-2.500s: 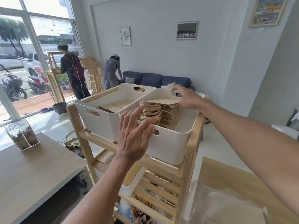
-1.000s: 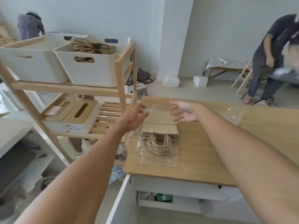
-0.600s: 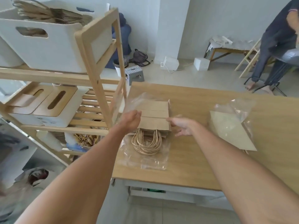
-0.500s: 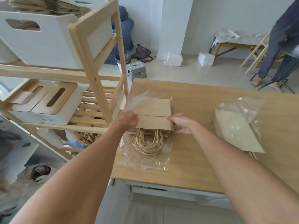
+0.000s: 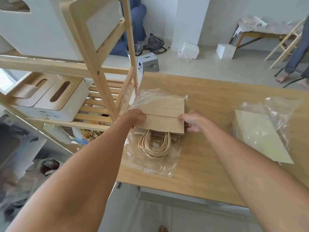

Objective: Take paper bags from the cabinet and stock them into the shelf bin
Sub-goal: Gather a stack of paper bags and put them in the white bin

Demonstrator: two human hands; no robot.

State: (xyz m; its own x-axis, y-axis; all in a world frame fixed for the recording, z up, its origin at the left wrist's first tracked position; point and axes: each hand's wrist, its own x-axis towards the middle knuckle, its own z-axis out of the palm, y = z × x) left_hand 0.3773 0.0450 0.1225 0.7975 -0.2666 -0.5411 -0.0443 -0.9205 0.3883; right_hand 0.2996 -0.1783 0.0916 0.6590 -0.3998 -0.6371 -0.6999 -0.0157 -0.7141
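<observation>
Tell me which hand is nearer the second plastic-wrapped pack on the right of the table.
Right. The right hand is at the right edge of the paper bag stack, on the side facing the wrapped pack. The left hand is at the stack's far, left edge.

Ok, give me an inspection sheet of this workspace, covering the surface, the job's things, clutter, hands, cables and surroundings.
Surface: wooden table, light grain.
Job's things: stack of paper bags lying on an opened plastic wrap, twine handles toward the camera; white bin on the wooden shelf.
Clutter: second plastic-wrapped pack at the table's right.
Hands: left hand and right hand grip the stack's opposite sides.
Cables: white cord on the floor.
Surroundings: grey step stool, dark bag, seated person's legs.
</observation>
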